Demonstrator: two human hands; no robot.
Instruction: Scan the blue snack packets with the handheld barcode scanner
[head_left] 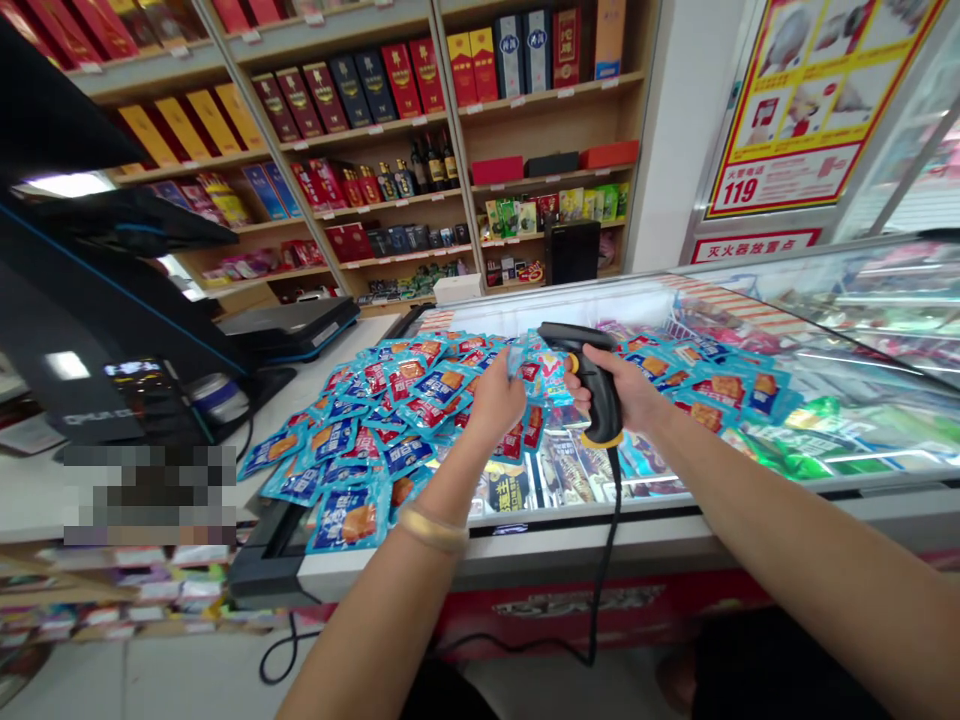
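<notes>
My right hand [628, 388] is wrapped round the grip of a black and yellow barcode scanner [602, 405], its head pointing left. A cable drops from the handle over the freezer's front edge. Left of the scanner, my left hand [498, 396] is closed on the edge of a small light-blue and pink snack packet [551, 372], which sits just under the scanner's head. Beneath both hands, many blue and red snack packets [409, 385] lie heaped on the glass top of a chest freezer [645, 500]. More such packets [712, 385] are spread to the right.
At the left stand a black checkout machine [82, 340] and a flat scale [300, 325] on a white counter. Shelves of boxed bottles [360, 90] line the back wall. The scanner cable [600, 580] hangs in front of the freezer and loops near the floor.
</notes>
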